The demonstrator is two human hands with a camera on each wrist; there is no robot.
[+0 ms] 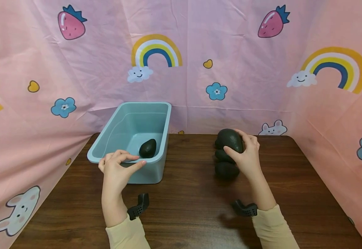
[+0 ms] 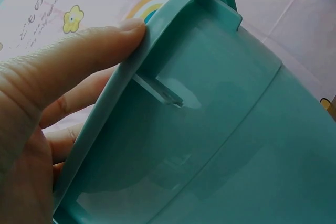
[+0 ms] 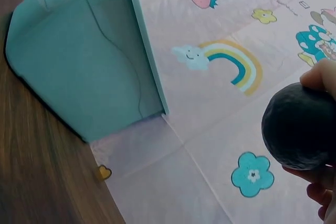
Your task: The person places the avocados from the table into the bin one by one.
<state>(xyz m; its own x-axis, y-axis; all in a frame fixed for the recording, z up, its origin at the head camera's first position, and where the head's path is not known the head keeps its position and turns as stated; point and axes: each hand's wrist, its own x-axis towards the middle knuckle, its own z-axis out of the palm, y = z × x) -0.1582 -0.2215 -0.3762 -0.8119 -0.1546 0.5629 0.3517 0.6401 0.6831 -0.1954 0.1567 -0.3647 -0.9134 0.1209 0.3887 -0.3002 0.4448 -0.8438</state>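
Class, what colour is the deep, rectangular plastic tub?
The deep, rectangular plastic tub is pale greenish blue, showing best in the head view.

Pink patterned cloth (image 1: 187, 45) surrounds a brown table (image 1: 187, 214).

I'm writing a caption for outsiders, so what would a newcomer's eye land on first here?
Probably the pink cloth around the back and sides, printed with rainbows and strawberries. Next, the light-blue plastic bin, left of centre on the dark wooden table, with a dark avocado inside. Farther right, the right-hand grip holds another avocado.
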